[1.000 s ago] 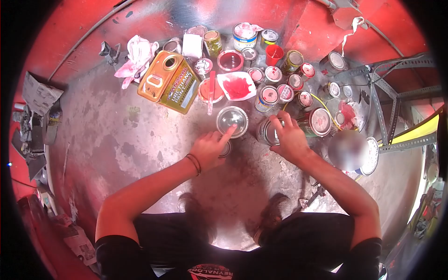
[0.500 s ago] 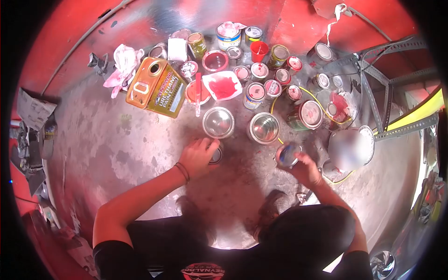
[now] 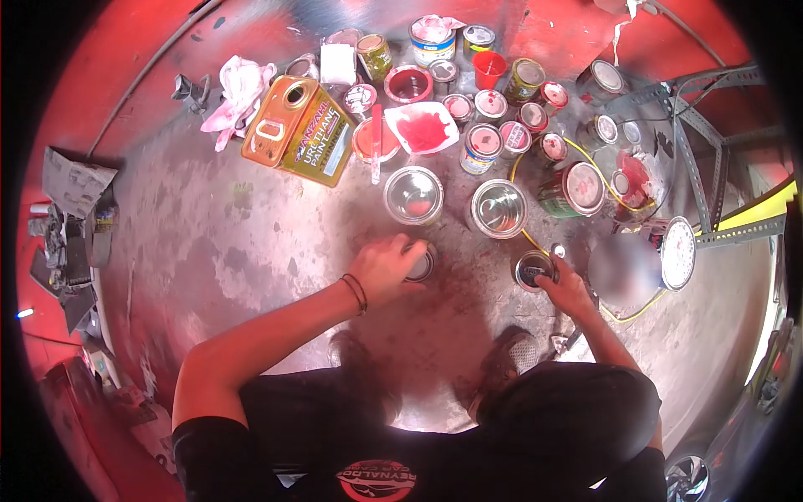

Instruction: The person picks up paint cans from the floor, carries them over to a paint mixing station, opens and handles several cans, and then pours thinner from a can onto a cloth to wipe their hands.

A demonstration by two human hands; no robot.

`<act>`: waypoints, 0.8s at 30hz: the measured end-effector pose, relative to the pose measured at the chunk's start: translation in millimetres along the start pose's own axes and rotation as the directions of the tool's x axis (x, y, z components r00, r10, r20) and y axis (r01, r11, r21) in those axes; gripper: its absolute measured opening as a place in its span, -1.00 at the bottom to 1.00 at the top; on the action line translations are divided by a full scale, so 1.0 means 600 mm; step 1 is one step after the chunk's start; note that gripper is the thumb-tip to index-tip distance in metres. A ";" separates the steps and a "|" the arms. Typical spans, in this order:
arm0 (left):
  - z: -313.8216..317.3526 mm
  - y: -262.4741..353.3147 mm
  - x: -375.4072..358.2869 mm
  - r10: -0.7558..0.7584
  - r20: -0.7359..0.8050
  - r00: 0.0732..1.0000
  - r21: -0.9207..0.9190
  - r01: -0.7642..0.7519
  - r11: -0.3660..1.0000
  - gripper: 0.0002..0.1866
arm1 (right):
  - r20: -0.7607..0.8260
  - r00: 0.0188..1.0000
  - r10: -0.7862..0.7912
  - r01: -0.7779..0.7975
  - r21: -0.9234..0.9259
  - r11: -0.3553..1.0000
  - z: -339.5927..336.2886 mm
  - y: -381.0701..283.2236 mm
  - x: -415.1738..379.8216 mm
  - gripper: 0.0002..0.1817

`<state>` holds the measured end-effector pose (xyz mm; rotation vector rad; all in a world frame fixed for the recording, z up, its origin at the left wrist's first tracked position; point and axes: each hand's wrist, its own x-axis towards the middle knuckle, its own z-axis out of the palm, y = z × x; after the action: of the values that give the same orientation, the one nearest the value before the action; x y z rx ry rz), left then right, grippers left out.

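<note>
Head view, looking down at a stained concrete floor (image 3: 242,243). Key relation: a small, squat, round metal can with a dark inside (image 3: 529,269) sits at the right hand (image 3: 571,291), just left of the fingers and touching them; the right hand is much the nearer, with the left well apart from it. Seen from above, the can is a near-circle, so no long axis reads; mouth up. Beyond it, farther from the body and a little to its left, a larger shiny silver can, open at the top (image 3: 498,208), stands apart. Right hand: closed on the can's right edge, thumb lapping over the rim, forearm coming in from the lower right. Whether the base touches the floor — cannot tell. Left hand (image 3: 386,266): palm down, fingers curled over a small round grey metal can (image 3: 424,266) that is partly covered; gripping or merely resting, cannot tell. Its forearm runs up and inward from the lower left, dark bands (image 3: 355,292) at the wrist. A second shiny silver can, also open-topped (image 3: 413,196), stands just beyond that hand — between the two hands, only floor and shadow.
</note>
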<state>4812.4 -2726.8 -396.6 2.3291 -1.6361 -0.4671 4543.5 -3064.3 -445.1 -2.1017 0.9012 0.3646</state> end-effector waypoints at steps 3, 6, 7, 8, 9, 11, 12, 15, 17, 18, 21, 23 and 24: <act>0.007 0.006 0.002 -0.015 0.018 1.000 -0.026 0.016 1.000 -0.21 | -0.099 0.980 -0.171 0.152 -0.181 0.972 0.014 0.027 0.022 -0.17; 0.001 0.017 0.008 -0.060 0.055 0.997 -0.044 0.062 0.997 -0.20 | -0.180 0.922 -0.343 0.262 -0.362 0.894 0.017 0.001 0.013 -0.18; -0.011 0.030 0.015 -0.103 0.080 0.991 -0.046 0.107 0.993 -0.19 | -0.192 0.900 -0.391 0.290 -0.404 0.868 0.012 -0.011 0.005 -0.19; -0.018 0.037 0.018 -0.159 0.103 0.982 -0.040 0.164 0.986 -0.19 | -0.197 0.872 -0.448 0.330 -0.440 0.835 0.006 -0.033 -0.003 -0.20; -0.022 0.041 0.021 -0.174 0.117 0.978 -0.044 0.181 0.983 -0.18 | -0.194 0.836 -0.513 0.380 -0.470 0.797 0.007 -0.061 -0.008 -0.21; -0.023 0.047 0.034 -0.209 0.136 0.968 -0.057 0.219 0.974 -0.17 | -0.152 0.805 -0.574 0.469 -0.429 0.772 0.007 -0.094 -0.020 -0.25; -0.028 0.043 0.035 -0.210 0.173 0.962 -0.043 0.220 0.974 -0.16 | -0.086 0.789 -0.608 0.534 -0.392 0.749 0.005 -0.105 -0.023 -0.27; -0.035 0.039 0.050 -0.168 0.259 0.951 -0.035 0.183 0.982 -0.15 | 0.061 0.740 -0.670 0.644 -0.355 0.678 0.002 -0.123 -0.028 -0.30; -0.030 0.038 0.057 -0.135 0.280 0.950 -0.046 0.154 0.987 -0.14 | 0.119 0.726 -0.678 0.670 -0.349 0.656 -0.004 -0.125 -0.036 -0.32; -0.029 0.037 0.060 -0.124 0.283 0.951 -0.053 0.145 0.988 -0.13 | 0.135 0.725 -0.675 0.674 -0.338 0.657 -0.005 -0.125 -0.035 -0.33; -0.029 0.031 0.064 -0.102 0.298 0.949 -0.057 0.125 0.991 -0.12 | 0.140 0.701 -0.700 0.698 -0.339 0.631 -0.018 -0.115 -0.034 -0.37; -0.034 0.031 0.063 -0.094 0.329 0.940 -0.048 0.116 0.992 -0.11 | 0.141 0.705 -0.695 0.696 -0.328 0.639 -0.031 -0.122 -0.036 -0.38; -0.035 0.030 0.063 -0.100 0.346 0.933 -0.047 0.124 0.991 -0.11 | 0.113 0.693 -0.712 0.699 -0.349 0.624 -0.037 -0.123 -0.035 -0.38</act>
<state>4817.0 -2767.8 -374.7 2.4011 -1.5990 -0.9884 4580.0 -3040.4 -378.3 -2.6195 -0.0653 0.0656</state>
